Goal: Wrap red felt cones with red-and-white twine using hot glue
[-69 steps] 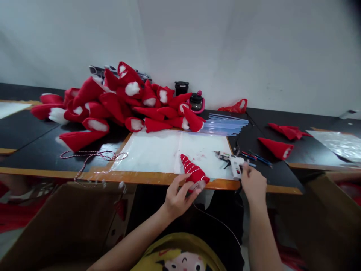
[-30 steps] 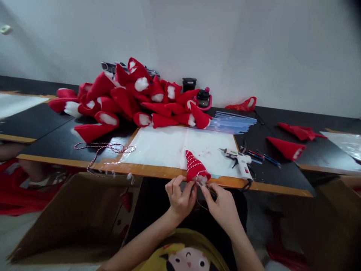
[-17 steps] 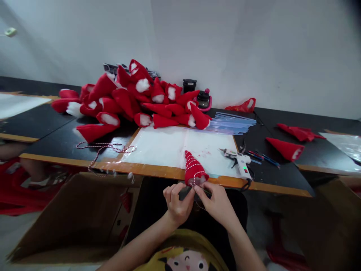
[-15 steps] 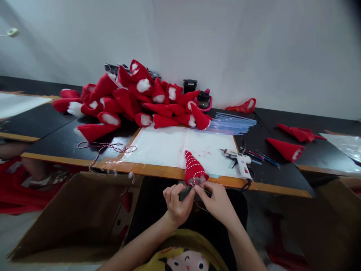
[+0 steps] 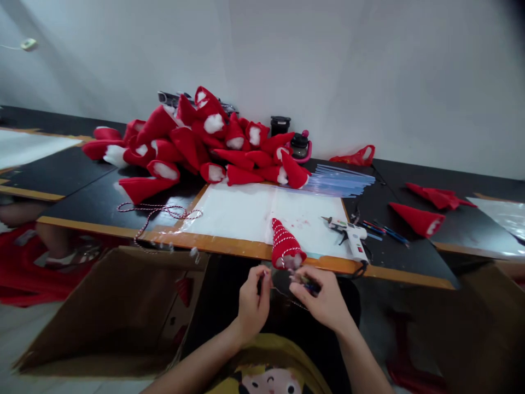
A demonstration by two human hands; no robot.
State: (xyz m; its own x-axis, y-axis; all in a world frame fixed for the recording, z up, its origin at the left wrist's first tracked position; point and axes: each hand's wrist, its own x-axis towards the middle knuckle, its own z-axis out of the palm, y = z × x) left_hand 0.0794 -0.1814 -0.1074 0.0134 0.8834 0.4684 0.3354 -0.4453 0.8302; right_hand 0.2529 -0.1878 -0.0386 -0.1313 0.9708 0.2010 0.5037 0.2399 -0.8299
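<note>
A stuffed red felt cone [image 5: 286, 243], wound with red-and-white cord, lies at the table's front edge with its white-filled open end towards me. My left hand [image 5: 254, 298] is closed in a pinch below and left of the cone. A thin length of cord [image 5: 283, 293] runs from its fingertips towards the right. Just below the cone's open end, my right hand [image 5: 322, 295] is closed around a small dark tool [image 5: 310, 284], mostly hidden by the fingers and blurred. Both hands are apart from each other.
A heap of stuffed red cones [image 5: 184, 142] lies at the back left. Clear glue sticks [image 5: 340, 180], a white glue gun [image 5: 350, 235] and pens [image 5: 388, 232] are to the right. Loose cord [image 5: 151, 213] hangs over the left edge above a cardboard box [image 5: 102, 312].
My hands have parted from the cone's open end. The left moved left and down with the cord; the right moved right, and a small dark tool now shows in it.
</note>
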